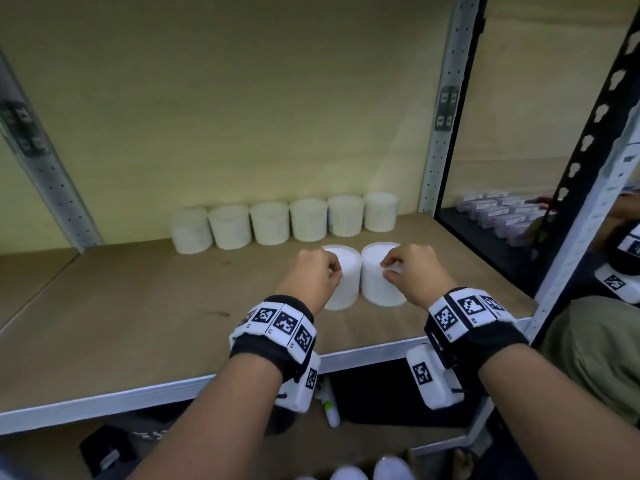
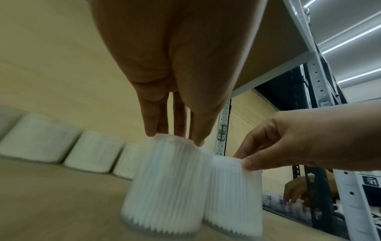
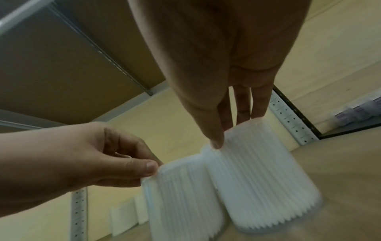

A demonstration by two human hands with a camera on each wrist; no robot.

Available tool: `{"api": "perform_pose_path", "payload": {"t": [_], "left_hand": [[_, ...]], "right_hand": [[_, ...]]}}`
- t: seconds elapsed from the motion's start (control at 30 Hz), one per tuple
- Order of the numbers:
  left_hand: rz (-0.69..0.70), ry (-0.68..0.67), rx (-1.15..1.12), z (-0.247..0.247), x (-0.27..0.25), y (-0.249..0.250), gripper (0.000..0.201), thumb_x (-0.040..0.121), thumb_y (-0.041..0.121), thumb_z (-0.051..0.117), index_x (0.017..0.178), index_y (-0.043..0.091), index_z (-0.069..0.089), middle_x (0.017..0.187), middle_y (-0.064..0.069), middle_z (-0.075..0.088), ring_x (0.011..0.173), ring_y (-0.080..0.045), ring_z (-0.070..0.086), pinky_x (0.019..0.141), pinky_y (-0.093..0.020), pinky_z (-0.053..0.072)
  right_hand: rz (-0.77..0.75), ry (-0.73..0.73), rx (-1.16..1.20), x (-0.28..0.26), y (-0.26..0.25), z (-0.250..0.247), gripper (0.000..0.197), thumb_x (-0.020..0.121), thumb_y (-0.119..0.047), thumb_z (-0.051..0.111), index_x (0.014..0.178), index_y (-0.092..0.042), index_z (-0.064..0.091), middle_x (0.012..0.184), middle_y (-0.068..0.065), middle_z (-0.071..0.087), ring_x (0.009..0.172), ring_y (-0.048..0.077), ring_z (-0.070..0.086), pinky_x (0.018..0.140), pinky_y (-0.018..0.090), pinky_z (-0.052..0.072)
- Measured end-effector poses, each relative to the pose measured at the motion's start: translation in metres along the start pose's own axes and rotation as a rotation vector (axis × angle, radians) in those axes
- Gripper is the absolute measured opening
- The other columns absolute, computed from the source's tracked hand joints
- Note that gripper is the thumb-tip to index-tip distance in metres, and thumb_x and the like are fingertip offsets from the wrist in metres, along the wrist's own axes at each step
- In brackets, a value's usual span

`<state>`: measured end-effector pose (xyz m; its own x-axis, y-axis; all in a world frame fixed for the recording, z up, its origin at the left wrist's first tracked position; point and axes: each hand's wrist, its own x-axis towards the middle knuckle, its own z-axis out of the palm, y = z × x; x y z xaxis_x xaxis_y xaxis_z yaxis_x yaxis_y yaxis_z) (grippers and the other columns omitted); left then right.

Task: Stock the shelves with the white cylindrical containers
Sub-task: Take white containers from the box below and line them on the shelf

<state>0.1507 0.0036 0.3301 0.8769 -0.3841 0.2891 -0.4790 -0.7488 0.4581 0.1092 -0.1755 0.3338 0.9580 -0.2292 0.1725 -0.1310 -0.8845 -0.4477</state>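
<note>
At the far left a grey perforated upright [image 1: 52, 181] leans up from the wooden shelf board [image 1: 138, 299]. Along the back of the board, against the pale yellow wall, stands a row of six white cylindrical containers [image 1: 284, 221], each just beside its neighbour, all upright.

In front of that row, toward the right half of the board, two more white ribbed containers stand side by side and touch each other. The left hand [image 1: 313, 273] grasps the left container [image 1: 343, 282] from above, its fingertips [image 2: 151, 130] and thumb set on the top rim. In the left wrist view that container [image 2: 164, 187] looks blurred, its base at or near the board; I cannot tell whether it rests fully.

The right hand [image 1: 414, 268] grips the right container [image 1: 379, 282] the same way, with the thumb [image 3: 215, 141] pressed on the near edge of the rim and the fingers on the far edge. Both wrists wear black bands with white marker tiles [image 1: 284, 323].

Right of the hands rises another perforated upright [image 1: 445, 109], and beyond it a darker neighbouring shelf carries rows of small labelled packs [image 1: 498, 211].
</note>
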Motion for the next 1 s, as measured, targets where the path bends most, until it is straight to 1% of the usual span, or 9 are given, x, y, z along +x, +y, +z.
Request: {"api": "perform_pose_path", "payload": {"t": [0.13,0.23,0.33,0.47,0.57,0.67,0.77,0.83,1.0], "left_hand": [[0.023,-0.022,-0.018,0.012,0.03,0.004,0.018,0.09,0.018,0.058,0.097,0.009,0.072,0.103,-0.007,0.069,0.095,-0.02,0.063,0.081,-0.028,0.049],[0.045,-0.019,-0.015,0.021,0.051,0.004,0.017,0.09,0.018,0.059,0.096,0.009,0.072,0.104,-0.007,0.068,0.095,-0.02,0.063,0.081,-0.026,0.047],[0.068,-0.031,-0.011,0.027,0.07,0.003,0.016,0.09,0.019,0.06,0.094,0.01,0.073,0.103,-0.006,0.068,0.095,-0.019,0.063,0.081,-0.023,0.046],[0.063,-0.032,0.005,0.035,0.093,0.004,0.015,0.09,0.02,0.06,0.093,0.012,0.072,0.101,-0.005,0.069,0.093,-0.019,0.064,0.079,-0.027,0.049],[0.076,-0.034,0.014,0.04,0.108,0.004,0.016,0.091,0.02,0.058,0.095,0.011,0.071,0.101,-0.006,0.068,0.095,-0.02,0.063,0.075,-0.024,0.044],[0.087,-0.044,0.018,0.046,0.123,0.003,0.017,0.092,0.019,0.057,0.097,0.009,0.07,0.104,-0.006,0.066,0.097,-0.021,0.062,0.075,-0.023,0.041],[0.097,-0.053,0.026,0.049,0.135,0.001,0.018,0.092,0.019,0.057,0.099,0.008,0.07,0.108,-0.008,0.064,0.101,-0.022,0.061,0.077,-0.024,0.04],[0.105,-0.064,0.03,0.051,0.143,0.0,0.018,0.092,0.018,0.057,0.1,0.007,0.069,0.11,-0.008,0.064,0.102,-0.022,0.061,0.079,-0.025,0.042],[0.101,-0.05,0.04,0.054,0.149,-0.002,0.017,0.093,0.017,0.055,0.1,0.007,0.068,0.11,-0.009,0.064,0.1,-0.023,0.06,0.081,-0.029,0.045]], "right_hand": [[0.038,0.004,-0.012,0.025,0.013,-0.001,0.022,0.091,-0.015,0.059,0.111,-0.014,0.07,0.12,0.006,0.065,0.115,0.025,0.056,0.097,0.034,0.046],[0.041,0.006,-0.023,0.046,0.02,-0.002,0.021,0.091,-0.014,0.061,0.109,-0.011,0.07,0.119,0.008,0.065,0.112,0.026,0.058,0.097,0.036,0.048],[0.045,-0.001,-0.039,0.065,0.025,-0.003,0.02,0.091,-0.011,0.06,0.109,-0.007,0.069,0.119,0.011,0.065,0.11,0.027,0.06,0.093,0.035,0.049],[0.039,0.002,-0.064,0.088,0.032,-0.002,0.021,0.091,-0.01,0.06,0.11,-0.007,0.069,0.12,0.011,0.064,0.111,0.027,0.058,0.092,0.034,0.047],[0.041,0.004,-0.073,0.102,0.035,-0.003,0.021,0.092,-0.011,0.06,0.11,-0.006,0.069,0.12,0.01,0.064,0.111,0.027,0.059,0.089,0.031,0.045],[0.041,0.006,-0.098,0.112,0.037,-0.004,0.023,0.092,-0.011,0.058,0.112,-0.006,0.068,0.119,0.012,0.064,0.108,0.027,0.059,0.085,0.029,0.044],[0.027,0.014,-0.128,0.121,0.038,-0.004,0.023,0.093,-0.01,0.056,0.113,-0.006,0.068,0.119,0.014,0.062,0.108,0.029,0.059,0.09,0.032,0.046],[0.018,0.02,-0.126,0.128,0.039,-0.003,0.023,0.093,-0.01,0.056,0.111,-0.005,0.069,0.117,0.014,0.063,0.107,0.029,0.06,0.09,0.034,0.047],[0.01,0.018,-0.126,0.141,0.044,0.0,0.023,0.093,-0.01,0.056,0.112,-0.005,0.068,0.12,0.014,0.064,0.109,0.03,0.059,0.093,0.034,0.046]]}}
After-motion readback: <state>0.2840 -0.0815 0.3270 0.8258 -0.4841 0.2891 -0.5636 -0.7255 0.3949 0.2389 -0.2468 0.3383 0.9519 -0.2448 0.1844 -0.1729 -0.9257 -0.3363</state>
